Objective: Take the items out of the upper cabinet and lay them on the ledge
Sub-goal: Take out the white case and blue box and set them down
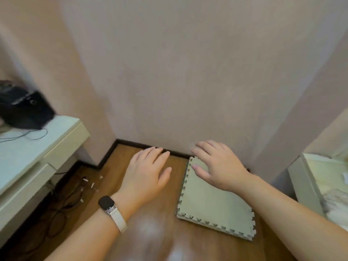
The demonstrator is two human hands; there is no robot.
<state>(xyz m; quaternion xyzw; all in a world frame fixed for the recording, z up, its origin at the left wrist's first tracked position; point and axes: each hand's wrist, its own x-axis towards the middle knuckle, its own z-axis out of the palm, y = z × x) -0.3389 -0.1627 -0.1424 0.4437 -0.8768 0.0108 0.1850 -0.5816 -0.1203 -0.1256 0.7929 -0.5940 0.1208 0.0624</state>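
Note:
Both my hands are stretched out in front of me over a wooden floor, palms down, with nothing in them. My left hand (pixel 148 169), with a watch on its wrist, hovers over bare floor with straight fingers. My right hand (pixel 216 166) has spread fingers above the far corner of a stack of beige foam puzzle mats (pixel 212 208) lying on the floor by the wall. No upper cabinet and no ledge are in view. I cannot tell if the right hand touches the mats.
A pale desk (pixel 37 147) stands at the left with a black bag (pixel 24 108) and a thin cable on it. Cables and small white bits (pixel 88 183) lie on the floor beneath. A pale piece of furniture (pixel 308 181) stands at the right. A plain wall (pixel 178 72) is straight ahead.

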